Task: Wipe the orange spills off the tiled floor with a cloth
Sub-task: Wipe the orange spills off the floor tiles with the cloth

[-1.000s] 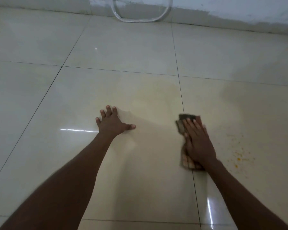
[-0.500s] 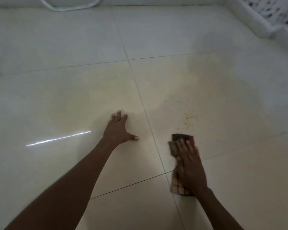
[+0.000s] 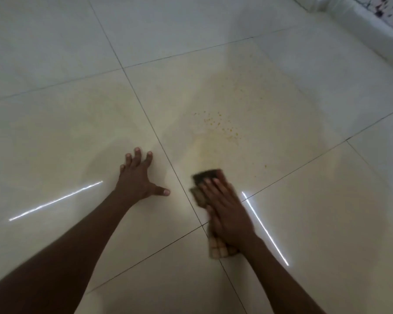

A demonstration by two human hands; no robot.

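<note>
Small orange spills dot a cream floor tile, with a pale yellowish smear just below them. A brown checked cloth lies flat on the floor under my right hand, whose straight fingers press it down a little short of the specks. The cloth's near end sticks out by my wrist. My left hand rests flat on the neighbouring tile, fingers spread, thumb pointing right, holding nothing.
Dark grout lines cross the glossy floor, and two bright light streaks reflect on it. A white raised ledge runs along the top right corner, with a patterned surface behind it.
The view has swung left, so the spills now sit ahead of the cloth. My right hand has drawn the cloth across the spot, leaving a yellowish smear. My left hand stays planted.
</note>
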